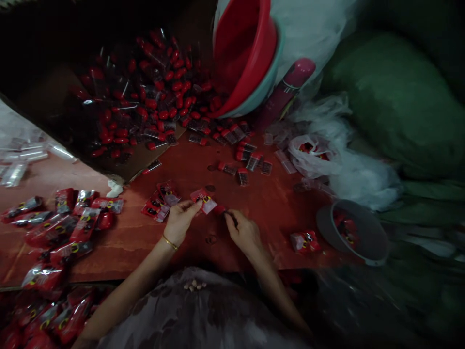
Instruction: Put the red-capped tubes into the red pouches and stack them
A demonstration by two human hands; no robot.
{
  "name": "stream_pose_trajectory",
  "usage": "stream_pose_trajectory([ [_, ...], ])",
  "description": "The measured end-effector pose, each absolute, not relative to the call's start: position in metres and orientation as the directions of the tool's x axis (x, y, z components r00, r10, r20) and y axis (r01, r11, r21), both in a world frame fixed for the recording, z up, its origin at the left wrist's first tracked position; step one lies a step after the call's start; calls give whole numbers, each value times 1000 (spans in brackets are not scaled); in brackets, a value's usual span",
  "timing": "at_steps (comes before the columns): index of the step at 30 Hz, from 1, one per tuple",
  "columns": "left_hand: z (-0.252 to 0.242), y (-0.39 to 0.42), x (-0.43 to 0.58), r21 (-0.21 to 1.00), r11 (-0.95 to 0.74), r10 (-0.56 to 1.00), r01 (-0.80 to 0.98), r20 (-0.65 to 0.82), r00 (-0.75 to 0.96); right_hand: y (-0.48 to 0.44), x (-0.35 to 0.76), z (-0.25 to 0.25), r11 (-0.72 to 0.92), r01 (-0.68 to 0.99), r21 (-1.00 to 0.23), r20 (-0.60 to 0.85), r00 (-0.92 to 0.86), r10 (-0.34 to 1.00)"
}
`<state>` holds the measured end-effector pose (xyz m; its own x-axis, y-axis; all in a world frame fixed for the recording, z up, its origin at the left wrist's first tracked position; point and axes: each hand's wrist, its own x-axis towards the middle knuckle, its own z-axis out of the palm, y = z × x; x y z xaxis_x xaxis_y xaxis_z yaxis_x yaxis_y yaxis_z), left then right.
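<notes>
My left hand (180,220) pinches a small red and clear plastic packet (204,199) just above the red wooden table (138,232). My right hand (242,232) is closed on a small red-capped vial (220,210), whose cap end sits at the packet's mouth. A gold bangle circles my left wrist. Two or three more flat packets (160,201) lie just left of my left hand.
A big heap of red-capped vials (145,92) fills a dark box at the back. Loose vials (243,155) lie mid-table. Filled packets (61,228) pile up at left. A tilted red basin (243,53), a grey bowl (352,232), white plastic bags (327,150) and green sacks stand right.
</notes>
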<state>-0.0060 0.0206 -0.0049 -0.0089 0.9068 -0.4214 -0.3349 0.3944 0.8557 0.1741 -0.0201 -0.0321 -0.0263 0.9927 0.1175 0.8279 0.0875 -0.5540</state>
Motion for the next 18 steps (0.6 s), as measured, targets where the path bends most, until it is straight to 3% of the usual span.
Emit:
stream_pose_trajectory([
  [2,-9,20,-6,900,364,928,-239,-372,8,-15,174,-31,118,860,-496,203,-18,979],
  [5,-15,18,-7,954,293,955,-66,-289,60,-9,170,-16,254,800,-543,379,-36,925],
  [8,-16,16,-8,978,194,968,82,-205,144,0,164,8,445,722,-529,457,-200,867],
  [13,-10,14,-14,946,49,961,320,-131,241,23,164,30,647,644,-408,407,-507,760],
  [18,0,13,-17,872,-42,951,488,-115,288,35,167,23,669,578,-468,333,-586,739],
])
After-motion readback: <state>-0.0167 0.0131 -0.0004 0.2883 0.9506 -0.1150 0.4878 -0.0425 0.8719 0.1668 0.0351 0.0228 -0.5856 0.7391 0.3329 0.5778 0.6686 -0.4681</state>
